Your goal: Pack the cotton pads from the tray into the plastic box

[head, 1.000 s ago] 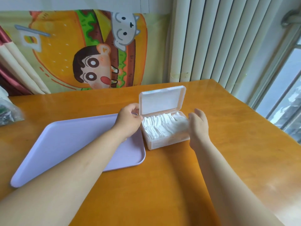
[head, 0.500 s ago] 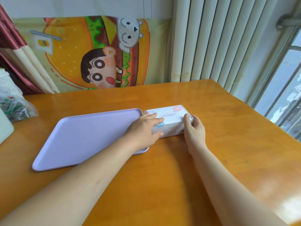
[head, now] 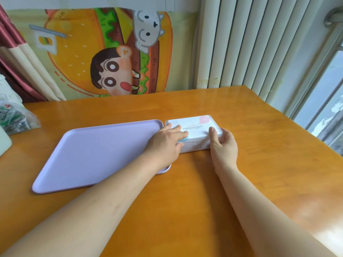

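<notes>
Far left edge, a crumpled clear plastic bag (head: 15,118) lies on the wooden table (head: 185,210), contents dark and unclear; behind it a red and cream curtain (head: 13,52); a cartoon burger wall hanging (head: 104,52) hangs against the wall along the table's far edge. Lilac tray (head: 96,153) lies flat on the table left of centre, set at an angle, its far right corner just beside the box's left end; contact between them cannot be told. Left forearm crosses the tray's near right corner; left hand (head: 165,143) lies on the box lid with fingers straight and close together, flat on the lid's left part, thumb against the front wall. White plastic box (head: 196,125) stands on the table right of the tray, lid closed, printed "COSMETIC PUFF" with a pink mark at the far right corner; contents hidden under the lid. Right hand (head: 225,147) grips the box's right end; thumb on top of the lid, fingers curled round the end wall. White vertical slats (head: 250,43) cover the wall behind; a window (head: 326,101) at far right shows daylight.
</notes>
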Demonstrator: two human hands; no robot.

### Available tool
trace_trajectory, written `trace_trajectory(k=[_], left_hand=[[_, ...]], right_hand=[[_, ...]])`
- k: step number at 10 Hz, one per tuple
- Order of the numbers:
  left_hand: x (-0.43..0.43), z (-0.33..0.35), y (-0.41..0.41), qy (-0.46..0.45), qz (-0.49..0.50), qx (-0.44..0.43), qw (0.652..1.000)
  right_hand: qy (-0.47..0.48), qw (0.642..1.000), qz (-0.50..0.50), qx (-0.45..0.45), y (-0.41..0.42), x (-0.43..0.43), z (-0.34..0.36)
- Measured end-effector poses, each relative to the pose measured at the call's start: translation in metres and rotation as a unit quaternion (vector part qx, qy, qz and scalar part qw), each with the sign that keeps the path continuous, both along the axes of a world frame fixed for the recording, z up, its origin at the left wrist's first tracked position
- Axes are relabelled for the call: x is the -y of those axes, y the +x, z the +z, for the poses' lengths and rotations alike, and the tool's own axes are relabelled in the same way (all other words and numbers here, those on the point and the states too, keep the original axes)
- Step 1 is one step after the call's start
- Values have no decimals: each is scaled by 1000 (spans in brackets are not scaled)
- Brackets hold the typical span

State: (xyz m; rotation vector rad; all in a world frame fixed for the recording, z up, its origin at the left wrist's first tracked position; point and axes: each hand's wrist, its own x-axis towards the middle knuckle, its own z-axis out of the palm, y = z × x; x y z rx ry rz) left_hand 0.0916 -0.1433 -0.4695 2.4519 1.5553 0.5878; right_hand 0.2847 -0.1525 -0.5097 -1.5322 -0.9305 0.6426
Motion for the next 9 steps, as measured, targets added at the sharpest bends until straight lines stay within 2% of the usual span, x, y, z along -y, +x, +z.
trace_trajectory(k=[1,2,4,5,6,7,8,9], left_hand=[[-5,-5,0,-4,8,20,1000],[-7,-6,-2,-4,15,5,1000],[8,13,-24,-66,-11,-56,996],[25,19,-46,-46,7,-4,999],[37,24,-66,-31,24,17,999],[43,27,-84,-22,30,28,999],[44,24,-101,-16,30,31,999],[46,27,-112,-13,28,55,998]], right_hand=[[-7,1000,3,15,-1,-1,0],[-26,997,33,61,-2,-2,-2],[-28,996,17,84,-9,5,3],[15,987,-4,157,-19,19,6],[84,981,35,171,-47,36,18],[92,971,170,141,-80,58,52],[73,940,305,132,-103,89,102],[170,924,336,64,-110,135,162]])
